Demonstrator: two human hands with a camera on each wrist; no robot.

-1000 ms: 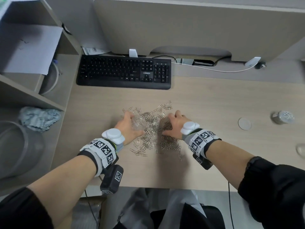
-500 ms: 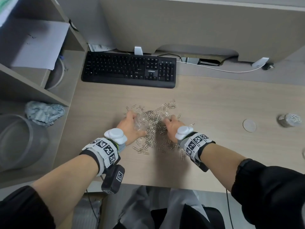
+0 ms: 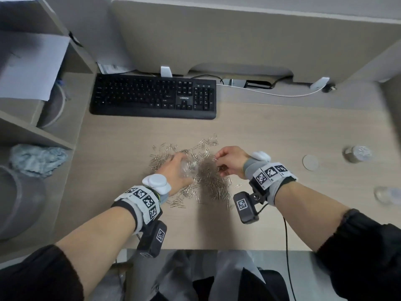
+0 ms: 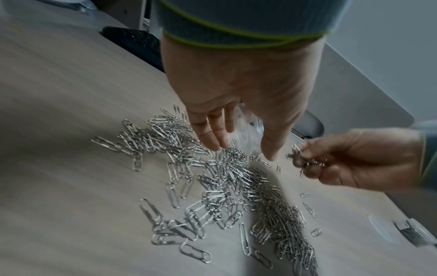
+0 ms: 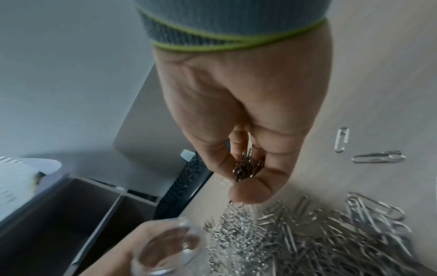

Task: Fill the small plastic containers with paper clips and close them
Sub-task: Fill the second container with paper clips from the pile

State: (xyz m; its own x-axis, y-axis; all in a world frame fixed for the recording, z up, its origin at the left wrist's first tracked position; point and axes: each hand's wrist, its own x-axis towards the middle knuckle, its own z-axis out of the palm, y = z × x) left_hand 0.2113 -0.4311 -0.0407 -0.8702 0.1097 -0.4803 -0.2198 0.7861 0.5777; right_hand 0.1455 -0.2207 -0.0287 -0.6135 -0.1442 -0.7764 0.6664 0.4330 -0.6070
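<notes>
Steel paper clips point(image 5: 248, 166) hung pinched in the right hand point(image 3: 231, 161)'s fingers point(image 5: 236, 149). Beside them, the left hand point(image 3: 175, 170) gripped the clear container point(image 5: 165, 248), mouth up to receive them.

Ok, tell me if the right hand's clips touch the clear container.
Apart. The right wrist view shows desk between the pinched clips and the clear container.

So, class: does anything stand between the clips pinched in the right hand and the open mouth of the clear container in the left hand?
Nothing visible does. The right hand pinches a bunch of paper clips above the desk, and the clear container, gripped by the left hand, has its mouth uncovered, with only open air between.
</notes>
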